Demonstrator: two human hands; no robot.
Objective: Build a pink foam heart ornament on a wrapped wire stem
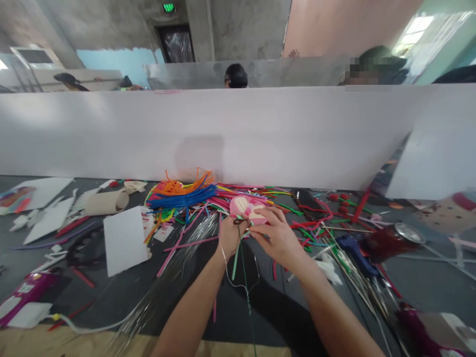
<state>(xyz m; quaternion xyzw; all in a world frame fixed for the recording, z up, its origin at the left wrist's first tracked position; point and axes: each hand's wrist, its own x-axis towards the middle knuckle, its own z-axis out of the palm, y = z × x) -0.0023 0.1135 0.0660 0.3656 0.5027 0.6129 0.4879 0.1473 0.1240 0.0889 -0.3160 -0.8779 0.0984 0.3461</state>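
The left hand (230,237) pinches a green stem (236,258) shut against the underside of a pink disc (246,208), and the right hand's (277,239) fingers (262,215) grip the disc's lower edge. Just beyond the fingers, a heap of colored pipe cleaners (182,196) covers the desk (92,287); a blue glue gun (357,255) lies to their right.

The dark grey desk (122,302) carries a heap of coloured pipe cleaners (182,196) near its back edge. Left of the heap lie a white card sheet (124,240) and a curled roll of tan card (107,203). Silver tinsel strands (189,243) trail toward the desk's front from the heap, and a blue glue gun (355,254) lies to its right among loose sticks.
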